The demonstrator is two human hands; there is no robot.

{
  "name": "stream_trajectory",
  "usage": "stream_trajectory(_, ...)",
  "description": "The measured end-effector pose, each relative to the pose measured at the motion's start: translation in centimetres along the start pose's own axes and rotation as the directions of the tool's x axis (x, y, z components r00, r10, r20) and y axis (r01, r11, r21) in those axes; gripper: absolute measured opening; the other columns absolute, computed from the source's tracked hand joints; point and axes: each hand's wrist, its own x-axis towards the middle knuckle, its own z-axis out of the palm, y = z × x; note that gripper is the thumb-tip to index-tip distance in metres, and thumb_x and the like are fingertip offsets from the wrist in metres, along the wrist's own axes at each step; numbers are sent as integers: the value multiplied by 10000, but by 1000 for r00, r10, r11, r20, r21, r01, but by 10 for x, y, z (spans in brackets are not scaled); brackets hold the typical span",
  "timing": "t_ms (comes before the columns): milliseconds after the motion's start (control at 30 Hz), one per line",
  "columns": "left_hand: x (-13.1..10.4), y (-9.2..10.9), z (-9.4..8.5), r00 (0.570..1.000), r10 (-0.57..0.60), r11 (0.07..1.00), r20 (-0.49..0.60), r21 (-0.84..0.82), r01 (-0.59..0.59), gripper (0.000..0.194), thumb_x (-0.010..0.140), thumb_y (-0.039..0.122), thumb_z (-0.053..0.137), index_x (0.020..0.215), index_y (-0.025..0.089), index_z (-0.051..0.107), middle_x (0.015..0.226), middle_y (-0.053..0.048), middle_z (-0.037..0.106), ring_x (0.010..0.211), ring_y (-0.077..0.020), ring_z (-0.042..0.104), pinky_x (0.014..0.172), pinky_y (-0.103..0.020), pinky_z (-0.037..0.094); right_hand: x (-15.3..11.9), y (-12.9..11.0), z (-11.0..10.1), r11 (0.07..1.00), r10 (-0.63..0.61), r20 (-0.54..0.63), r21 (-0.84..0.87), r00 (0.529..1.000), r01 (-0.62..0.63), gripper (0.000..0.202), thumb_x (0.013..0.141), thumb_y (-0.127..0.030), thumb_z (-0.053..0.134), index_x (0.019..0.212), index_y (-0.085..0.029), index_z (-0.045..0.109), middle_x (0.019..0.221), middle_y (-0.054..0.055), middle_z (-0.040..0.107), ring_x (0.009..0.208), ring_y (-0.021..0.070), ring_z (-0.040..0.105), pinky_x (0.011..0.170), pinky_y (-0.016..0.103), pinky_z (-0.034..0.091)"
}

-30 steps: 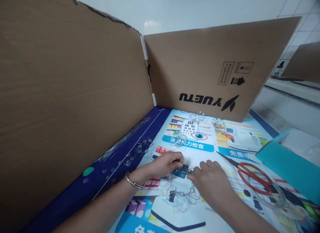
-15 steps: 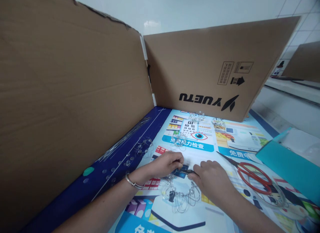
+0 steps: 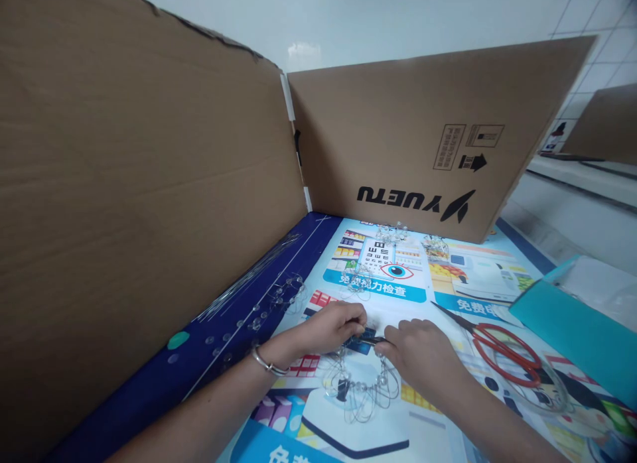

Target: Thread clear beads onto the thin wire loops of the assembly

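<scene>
My left hand [image 3: 336,325], with a silver bangle at its wrist, is closed in a pinch at the top of a ring of clear beads on looped wire [image 3: 365,386]. The ring lies below both hands, its thin wire loops fanning outward. Closed around a pair of dark pliers [image 3: 371,341], my right hand [image 3: 418,350] keeps the tool's tip pointing left, close to the left fingertips. Fingers cover the pliers' handles and the exact spot where the tip meets the wire.
Cardboard panels [image 3: 398,138] stand at the left and back. Red-handled scissors [image 3: 507,353] and a teal box [image 3: 577,330] are on the right. More beaded wire pieces [image 3: 288,289], loose beads [image 3: 226,337] and straight wires [image 3: 243,277] lie on the printed table cover.
</scene>
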Motion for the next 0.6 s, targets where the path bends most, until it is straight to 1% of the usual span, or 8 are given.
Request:
stream_trajectory(300,0,0,1,1000,25,999,-2,35,-25,134,801,62,431,745,159,504,681,32,515,633,-87,448,598,-183,347,2,2,-3,1000,-7,-8,-9,1000,6,283,858,-414,436,727,-225,601,671,28,628,642,181,569,550,273,266)
stream_trajectory(600,-1,1,1,1000,26,998,-3,56,-26,127,799,70,439,750,161,513,694,29,533,646,-93,460,612,-187,345,6,4,-8,1000,-4,30,18,1000,3,306,857,-436,430,731,-226,615,669,24,638,627,168,582,522,261,245)
